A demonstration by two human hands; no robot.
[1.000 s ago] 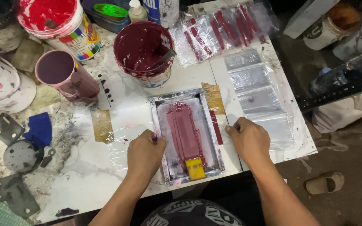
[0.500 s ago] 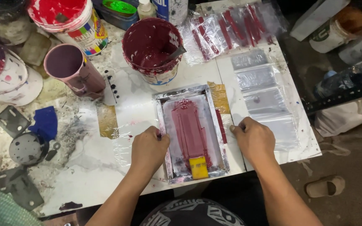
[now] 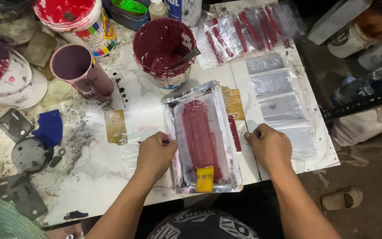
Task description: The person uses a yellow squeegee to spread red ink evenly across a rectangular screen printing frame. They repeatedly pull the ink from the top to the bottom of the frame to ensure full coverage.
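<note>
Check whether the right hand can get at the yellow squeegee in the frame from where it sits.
Probably yes: the right hand rests beside the frame, and the yellow squeegee lies uncovered at its near end.

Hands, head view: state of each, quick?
Left hand: closed, gripping the left edge of the printing frame.
Right hand: curled on the table, holding nothing visible.

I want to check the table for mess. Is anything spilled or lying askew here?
Yes. The screen frame between the left hand and the right hand sits slightly rotated against the table edge. Dark drops spot the white surface beside the pink cup, which lies tilted.
</note>
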